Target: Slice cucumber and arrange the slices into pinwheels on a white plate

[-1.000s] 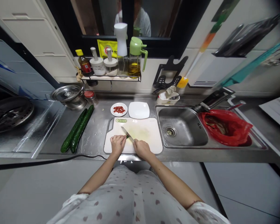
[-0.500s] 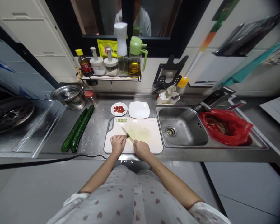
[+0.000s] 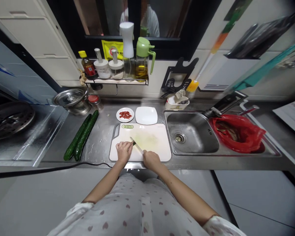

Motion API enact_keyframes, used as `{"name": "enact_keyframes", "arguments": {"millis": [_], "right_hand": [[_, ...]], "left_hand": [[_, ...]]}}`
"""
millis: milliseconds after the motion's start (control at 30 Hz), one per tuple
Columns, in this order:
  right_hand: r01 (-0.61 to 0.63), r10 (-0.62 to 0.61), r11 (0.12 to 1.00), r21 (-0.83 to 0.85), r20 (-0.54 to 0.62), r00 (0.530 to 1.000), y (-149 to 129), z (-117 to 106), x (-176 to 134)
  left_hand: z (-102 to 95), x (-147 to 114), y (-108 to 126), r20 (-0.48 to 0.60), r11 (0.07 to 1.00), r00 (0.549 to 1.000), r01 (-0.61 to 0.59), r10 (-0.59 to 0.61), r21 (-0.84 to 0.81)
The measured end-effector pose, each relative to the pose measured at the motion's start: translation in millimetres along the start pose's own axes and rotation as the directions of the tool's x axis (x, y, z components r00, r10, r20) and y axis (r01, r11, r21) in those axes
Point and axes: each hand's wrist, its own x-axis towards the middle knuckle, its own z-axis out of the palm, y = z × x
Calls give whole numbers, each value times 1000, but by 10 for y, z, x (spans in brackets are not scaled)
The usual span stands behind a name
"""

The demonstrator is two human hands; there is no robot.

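My left hand (image 3: 124,152) is closed on a short piece of cucumber (image 3: 134,143) on the white cutting board (image 3: 159,149). Most of that piece is hidden under the fingers. A kitchen knife (image 3: 138,147) is gripped by its handle in my right hand (image 3: 151,160), its blade slanting up and left across the board beside the piece. Several thin cucumber slices (image 3: 127,126) lie overlapped in a row at the board's upper left. Wet, pale green marks show on the board's middle.
Behind the board stand a dish of chopped red pieces (image 3: 125,115) and a white plate (image 3: 146,115). Two whole cucumbers (image 3: 82,136) lie left, near a steel pot (image 3: 72,102). To the right are the sink (image 3: 194,132) and a red plastic bag (image 3: 238,134). A seasoning rack (image 3: 116,82) hangs above.
The knife and my right hand have shifted a little to the right, away from my left hand. My left hand has stayed nearly in place on the cucumber piece.
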Motion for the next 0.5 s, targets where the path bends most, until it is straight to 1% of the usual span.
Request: {"name": "enact_keyframes", "arguments": {"millis": [267, 500], "right_hand": [[7, -7, 1000, 11, -11, 1000, -58, -32, 94], [18, -18, 999, 27, -13, 1000, -145, -77, 222]], "left_hand": [[-8, 6, 1, 11, 1000, 1000, -1, 1, 5], [18, 3, -17, -4, 1000, 1000, -11, 11, 4]]}}
